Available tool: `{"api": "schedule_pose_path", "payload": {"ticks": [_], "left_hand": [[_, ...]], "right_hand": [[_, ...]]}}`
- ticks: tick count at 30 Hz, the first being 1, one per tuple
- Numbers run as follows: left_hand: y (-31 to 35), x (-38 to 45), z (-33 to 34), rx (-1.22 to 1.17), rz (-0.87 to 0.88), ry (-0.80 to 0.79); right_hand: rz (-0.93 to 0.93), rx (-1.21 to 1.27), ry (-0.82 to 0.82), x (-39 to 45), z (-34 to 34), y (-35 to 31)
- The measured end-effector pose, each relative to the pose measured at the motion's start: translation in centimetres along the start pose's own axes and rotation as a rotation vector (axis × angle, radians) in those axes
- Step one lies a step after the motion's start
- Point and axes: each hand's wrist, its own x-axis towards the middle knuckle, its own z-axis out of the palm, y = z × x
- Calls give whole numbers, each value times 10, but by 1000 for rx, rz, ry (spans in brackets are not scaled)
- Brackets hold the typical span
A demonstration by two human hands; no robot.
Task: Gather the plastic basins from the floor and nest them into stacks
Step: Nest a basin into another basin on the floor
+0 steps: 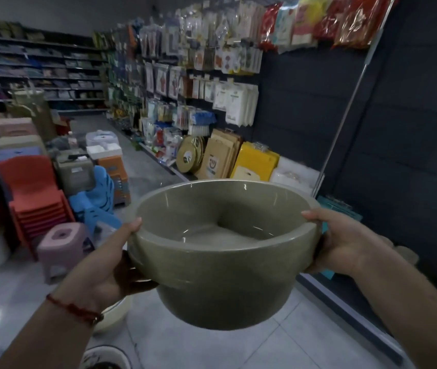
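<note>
Left thumb hooked over the rim of an olive-green basin (220,251), remaining fingers curled under its side: left hand (110,262) gripping the basin's left edge. Right thumb laid along the rim opposite, fingers wrapped behind the wall and mostly hidden: right hand (342,243) gripping the basin's right edge. Basin held in the air between both hands, above the pale tiled floor (212,347), mouth tipped slightly toward the camera, inside bare. Red string bracelet (75,308) on the left wrist. Below the basin, two pale basins (110,315) partly visible on the floor. Left of the basin, stacked orange chairs (36,193), a pink stool (61,243), blue stools (100,198). Behind the basin, hanging packaged goods (198,62) and a dark wall panel (398,129).
</note>
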Motion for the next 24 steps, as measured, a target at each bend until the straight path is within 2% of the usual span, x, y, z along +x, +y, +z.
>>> {"api": "schedule_pose_path", "payload": {"ticks": [8, 16, 24], "left_hand": [[52, 66, -8, 89, -8, -1], [71, 96, 12, 126, -57, -25], [81, 148, 44, 179, -72, 22]], "right_hand": [[36, 122, 72, 50, 43, -6], [57, 204, 121, 76, 40, -20], [123, 250, 117, 136, 27, -45]]}}
